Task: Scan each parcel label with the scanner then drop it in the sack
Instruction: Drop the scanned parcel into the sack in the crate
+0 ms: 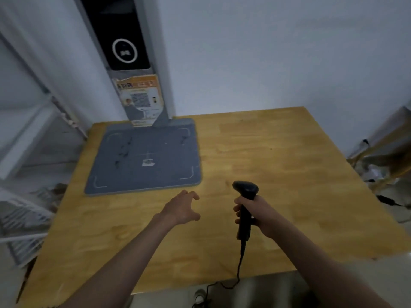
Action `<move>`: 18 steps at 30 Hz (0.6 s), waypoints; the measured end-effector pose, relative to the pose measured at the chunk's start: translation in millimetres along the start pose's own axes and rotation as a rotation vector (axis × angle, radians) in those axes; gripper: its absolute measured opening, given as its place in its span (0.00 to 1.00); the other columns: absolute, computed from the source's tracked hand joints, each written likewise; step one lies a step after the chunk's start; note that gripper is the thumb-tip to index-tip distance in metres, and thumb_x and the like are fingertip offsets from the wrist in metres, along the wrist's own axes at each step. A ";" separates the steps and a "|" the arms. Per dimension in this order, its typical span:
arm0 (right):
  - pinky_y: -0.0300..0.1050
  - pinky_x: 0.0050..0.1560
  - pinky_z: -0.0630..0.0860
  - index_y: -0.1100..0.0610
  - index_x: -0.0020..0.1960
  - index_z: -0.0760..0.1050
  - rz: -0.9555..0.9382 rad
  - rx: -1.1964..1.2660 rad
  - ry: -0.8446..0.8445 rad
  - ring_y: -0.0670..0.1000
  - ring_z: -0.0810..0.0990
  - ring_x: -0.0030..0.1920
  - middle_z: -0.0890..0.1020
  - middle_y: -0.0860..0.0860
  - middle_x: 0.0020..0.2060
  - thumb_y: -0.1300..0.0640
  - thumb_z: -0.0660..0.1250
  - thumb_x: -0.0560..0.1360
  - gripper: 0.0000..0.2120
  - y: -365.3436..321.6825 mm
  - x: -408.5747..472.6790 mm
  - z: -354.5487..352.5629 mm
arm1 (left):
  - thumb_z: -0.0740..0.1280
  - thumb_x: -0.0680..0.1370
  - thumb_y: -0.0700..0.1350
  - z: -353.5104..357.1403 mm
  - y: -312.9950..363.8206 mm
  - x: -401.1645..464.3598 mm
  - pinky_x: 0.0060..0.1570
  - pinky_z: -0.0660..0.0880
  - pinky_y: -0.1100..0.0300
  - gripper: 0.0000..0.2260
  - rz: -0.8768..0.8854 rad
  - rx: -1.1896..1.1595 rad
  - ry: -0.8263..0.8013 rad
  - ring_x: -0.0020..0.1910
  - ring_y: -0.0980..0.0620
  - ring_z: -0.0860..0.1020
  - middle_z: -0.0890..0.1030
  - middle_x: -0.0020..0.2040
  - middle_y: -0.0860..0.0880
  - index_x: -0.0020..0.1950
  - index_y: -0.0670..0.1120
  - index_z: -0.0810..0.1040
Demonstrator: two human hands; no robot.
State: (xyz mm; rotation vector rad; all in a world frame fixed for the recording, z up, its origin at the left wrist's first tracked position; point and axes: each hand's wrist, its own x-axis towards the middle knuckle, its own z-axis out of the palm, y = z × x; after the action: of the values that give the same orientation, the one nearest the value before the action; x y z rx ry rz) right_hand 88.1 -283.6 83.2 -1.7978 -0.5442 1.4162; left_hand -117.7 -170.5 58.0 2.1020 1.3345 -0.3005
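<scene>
Scanner (245, 197) in your right hand (255, 213), lower centre of the frame: you grip its black handle with the fingers wrapped round it, the head pointing up and away from you toward the upper part of the frame. Its dark cable (239, 268) hangs from the bottom of the handle, passes the near edge of the counter (278, 156) and runs off toward the floor at the bottom of the frame.

Your left hand (181, 208) is just left of the scanner, apart from it, above the wooden counter. The fingers are spread and lightly bent, and it holds nothing. You cannot tell from this view whether it touches the wood.

Beyond the left hand, toward the centre left of the frame, a grey flat pad (144, 156) lies on the counter, with white corner marks and a small white mark near its middle. From the pad's far edge a grey post (138, 70) rises toward the upper left of the frame; it carries a black panel with a white ring and, below that, an orange and white sticker (139, 95) with a square code.

Metal shelving (29, 134) stands at the left edge of the frame, blurred. At the right edge, beside the counter, there is a blurred heap of cardboard and wrapping (384, 156). No parcel or sack can be made out.
</scene>
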 end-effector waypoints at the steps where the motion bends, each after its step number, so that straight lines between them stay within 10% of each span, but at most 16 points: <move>1: 0.50 0.44 0.84 0.63 0.59 0.76 0.012 -0.008 -0.029 0.55 0.80 0.42 0.80 0.57 0.44 0.59 0.69 0.80 0.11 -1.5 3.5 11.5 | 0.73 0.75 0.52 -0.9 -10.7 -1.3 0.60 0.74 0.50 0.29 -0.018 -0.024 0.004 0.65 0.47 0.73 0.67 0.71 0.49 0.73 0.53 0.67; 18: 0.58 0.62 0.78 0.59 0.59 0.76 0.192 -0.209 -0.498 0.54 0.80 0.48 0.81 0.56 0.47 0.58 0.68 0.80 0.09 -7.9 61.5 185.1 | 0.74 0.75 0.49 20.0 -141.4 -88.2 0.57 0.76 0.53 0.27 -0.437 -0.282 0.077 0.63 0.49 0.74 0.70 0.68 0.49 0.72 0.53 0.68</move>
State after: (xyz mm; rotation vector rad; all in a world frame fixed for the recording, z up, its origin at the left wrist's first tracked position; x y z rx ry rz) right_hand -68.6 -177.5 35.3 -1.6860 -0.8143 2.0239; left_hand -279.8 -205.8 32.2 1.5945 1.7668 -0.1960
